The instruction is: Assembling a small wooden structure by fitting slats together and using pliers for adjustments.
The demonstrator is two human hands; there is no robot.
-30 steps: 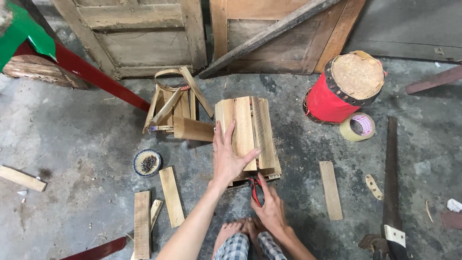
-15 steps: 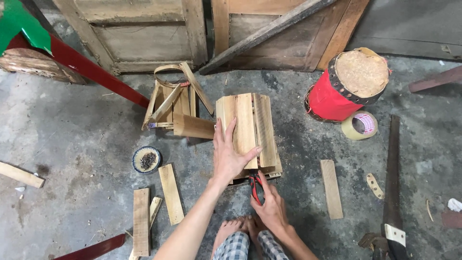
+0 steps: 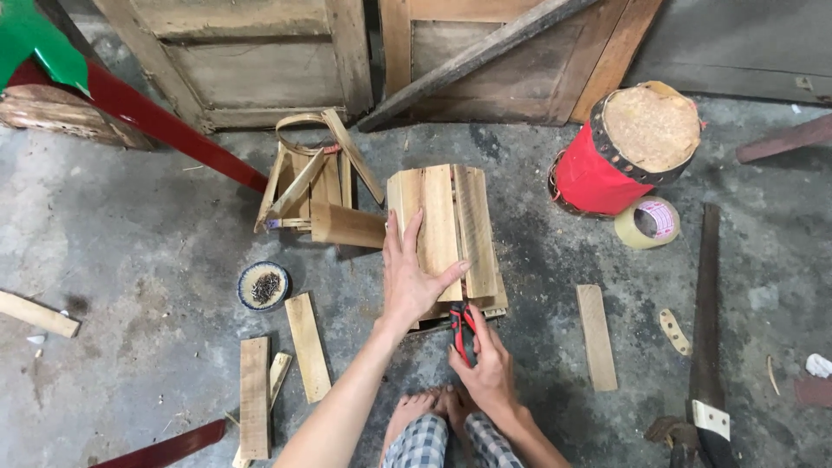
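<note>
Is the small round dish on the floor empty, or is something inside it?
Not empty. The small round dish holds a dark heap of thin pieces, perhaps nails; too small to tell. It sits upright on the concrete floor.

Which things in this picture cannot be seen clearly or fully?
Head view:
- Red-handled pliers: tip hidden behind the slatted wooden box, handles wrapped by the right hand.
- Box slats beneath the left hand: covered.
- Small round bowl: dark contents too small to identify.
- Long hand saw: handle cut off by the bottom edge.

Pliers' [image 3: 462, 332] jaws hidden behind wooden box [image 3: 451, 230], saw [image 3: 706, 347] handle cut off
</note>
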